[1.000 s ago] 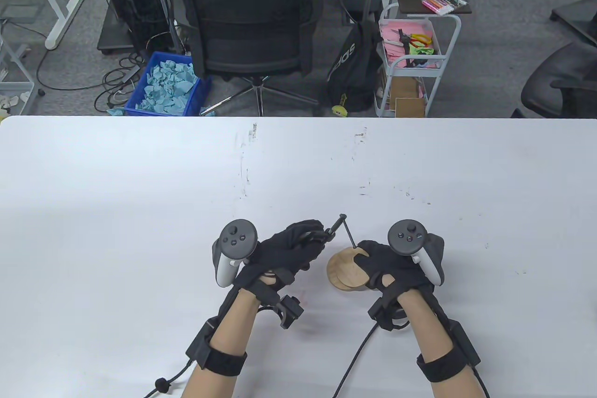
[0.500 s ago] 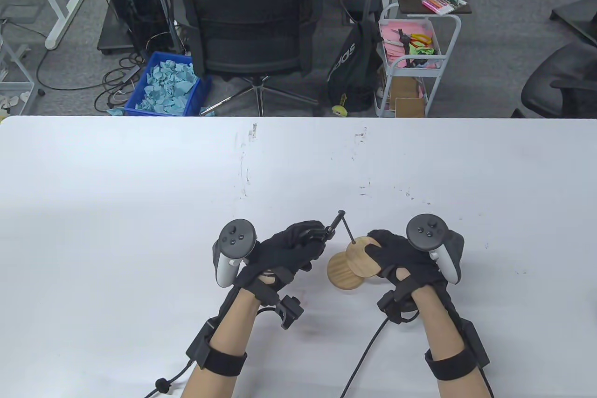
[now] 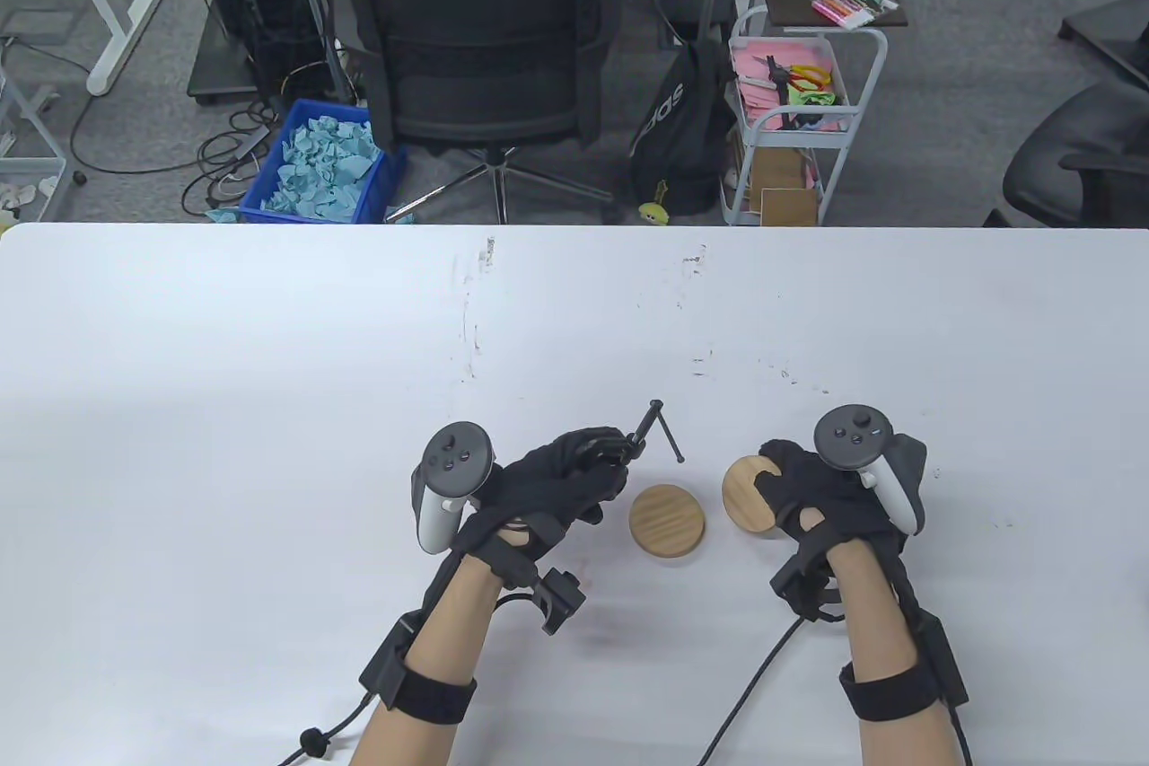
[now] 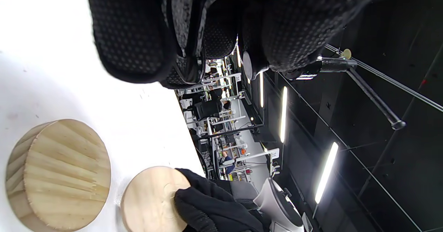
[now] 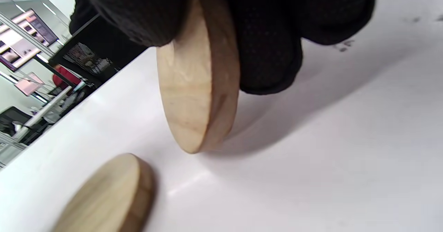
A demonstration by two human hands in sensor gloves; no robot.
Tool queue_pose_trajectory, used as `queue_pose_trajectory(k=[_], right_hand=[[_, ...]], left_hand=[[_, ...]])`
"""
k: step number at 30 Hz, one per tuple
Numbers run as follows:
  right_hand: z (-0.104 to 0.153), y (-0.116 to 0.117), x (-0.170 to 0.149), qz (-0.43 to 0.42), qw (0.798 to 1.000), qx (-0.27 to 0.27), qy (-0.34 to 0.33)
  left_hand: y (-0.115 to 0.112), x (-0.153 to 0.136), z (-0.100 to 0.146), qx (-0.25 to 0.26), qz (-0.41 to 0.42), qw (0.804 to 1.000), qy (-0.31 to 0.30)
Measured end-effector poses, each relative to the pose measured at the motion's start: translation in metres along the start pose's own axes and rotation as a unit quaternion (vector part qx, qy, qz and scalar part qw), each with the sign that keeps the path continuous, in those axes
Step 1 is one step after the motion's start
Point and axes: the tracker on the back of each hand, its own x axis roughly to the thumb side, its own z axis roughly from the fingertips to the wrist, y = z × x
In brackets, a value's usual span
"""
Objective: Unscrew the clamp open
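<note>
A small black clamp [image 3: 648, 434] with a T-bar screw handle is held by my left hand [image 3: 609, 453] just above the white table [image 3: 269, 398]; its screw and bar stick out up and to the right. The bar also shows in the left wrist view [image 4: 373, 93]. My right hand [image 3: 774, 479] grips a round wooden disc [image 3: 748, 492] by its right side, tilted on edge against the table in the right wrist view [image 5: 193, 86]. A second wooden disc [image 3: 667, 521] lies flat between the hands, and shows in the right wrist view too [image 5: 107, 194].
Beyond the table's far edge stand a black office chair [image 3: 476, 57], a blue bin of paper scraps [image 3: 319, 164] and a white cart [image 3: 790, 128]. Cables trail from both wrists toward the table's near edge.
My right hand lifted the upper wooden disc off the lower one and carried it right, away from the clamp. The left hand and clamp stayed nearly still.
</note>
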Motion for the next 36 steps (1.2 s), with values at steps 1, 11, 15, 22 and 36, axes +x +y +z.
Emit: queue_pose_trajectory(k=[1,11,15,22,36], right_hand=[[-0.001,0.002,-0.001,0.013,1.0,-0.005,0.007],[0.001,0.011,0.007,0.146,0.987,-0.052,0.037],[0.0,0.012,0.008,0.155,0.986,-0.049,0.034],[0.0,0.013,0.005,0.16,0.985,-0.057,0.037],[0.04,0.004,0.024,0.239,0.96,-0.107,-0.095]], left_hand=[[0.0,-0.001,0.0,0.003,-0.002,1.0,0.002],[0.001,-0.006,0.001,0.021,-0.012,0.999,0.025],[0.001,-0.008,0.0,0.023,-0.013,0.999,0.035],[-0.001,-0.016,0.0,0.027,0.009,0.998,0.059],[0.008,-0.03,0.001,0.05,-0.017,0.992,0.117]])
